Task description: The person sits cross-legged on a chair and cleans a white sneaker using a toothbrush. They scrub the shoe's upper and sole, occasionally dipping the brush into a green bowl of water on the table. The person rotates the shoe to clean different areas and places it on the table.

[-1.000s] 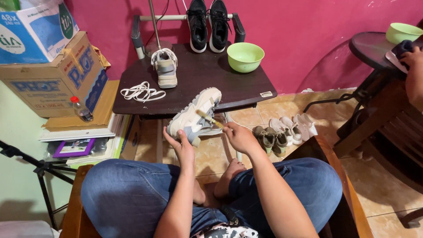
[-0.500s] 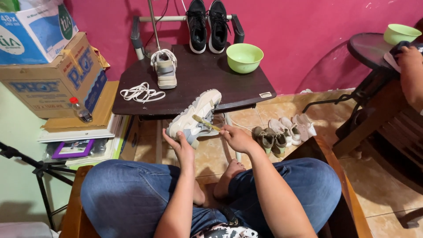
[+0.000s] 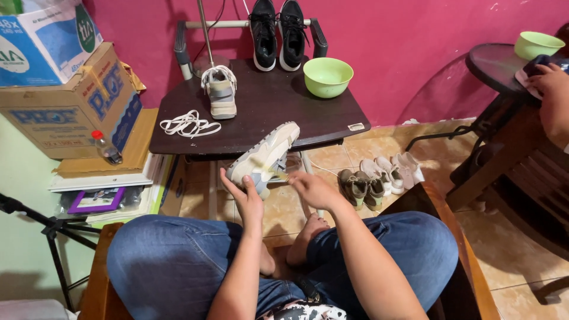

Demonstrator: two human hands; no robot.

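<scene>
Pink wall at twelve o'clock, tan tile floor (image 3: 521, 261) below; I note what sits between, working outward from my own lap.

Nearest: crossed legs in blue jeans on a wooden seat. Left hand (image 3: 246, 198) is raised, palm toward the pale sneaker (image 3: 264, 157), fingers wrapped under its heel end and clamped on it. The shoe hangs in the air in front of the table edge, sole turned up, toe pointing toward one o'clock. Right hand (image 3: 311, 188) comes in from four o'clock, wrist bent, fingers pinched together on a small brush (image 3: 274, 173), its head laid against the sole near the heel.

Risk, as I judge it: the sneaker is held at one end only, so a hard stroke could twist it out of the grip and drop it on the tile. The brush is thin and mostly hidden; it may slip off the sole and strike the left thumb.

Farther out, dark table (image 3: 332, 121): loose white laces (image 3: 188, 123) at ten o'clock, a second pale sneaker (image 3: 221, 93) upright, a green bowl (image 3: 327, 76) at one o'clock that a swinging toe could catch. Black shoes (image 3: 278, 32) stand on a rack behind. Small shoes (image 3: 379, 178) lie on the floor at two o'clock. Cardboard boxes (image 3: 65, 101) are stacked at ten. Another person's hand (image 3: 551, 83) rests on a round table at three o'clock.
</scene>
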